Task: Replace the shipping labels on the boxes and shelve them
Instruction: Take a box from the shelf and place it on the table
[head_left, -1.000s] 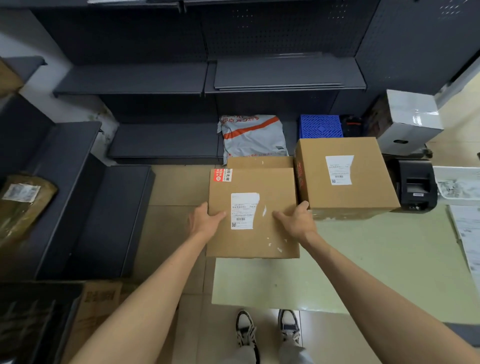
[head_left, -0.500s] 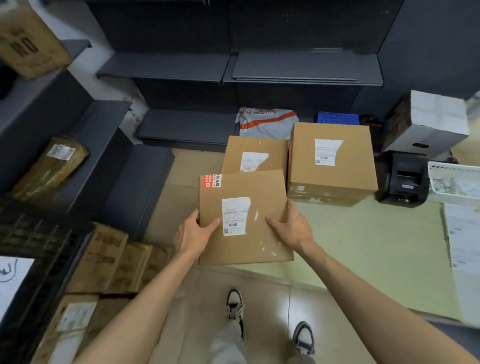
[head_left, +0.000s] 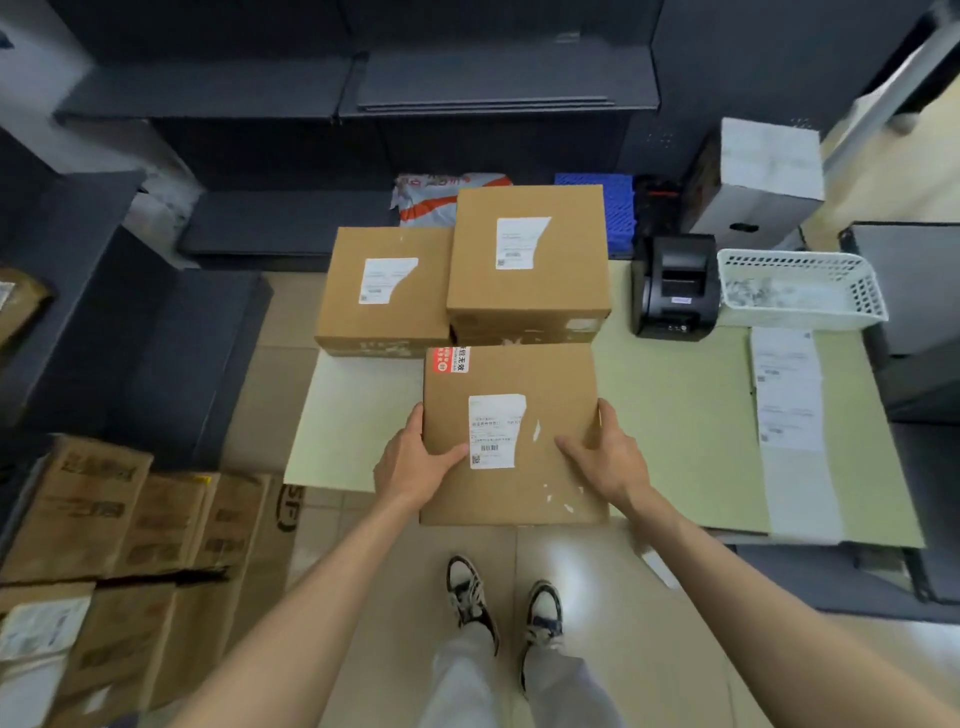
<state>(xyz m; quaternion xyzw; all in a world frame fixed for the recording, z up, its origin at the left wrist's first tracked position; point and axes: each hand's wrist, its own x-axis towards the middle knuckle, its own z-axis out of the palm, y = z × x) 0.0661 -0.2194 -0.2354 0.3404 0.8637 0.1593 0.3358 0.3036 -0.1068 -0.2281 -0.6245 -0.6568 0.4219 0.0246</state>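
Held between left grip and right grip, both clasping box edges; label text unreadable.

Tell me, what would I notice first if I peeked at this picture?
Right in the middle, a left hand and a right hand hold a brown box with a white label and a red sticker. Behind it, two more boxes sit on the green table, and a black printer stands to their right.
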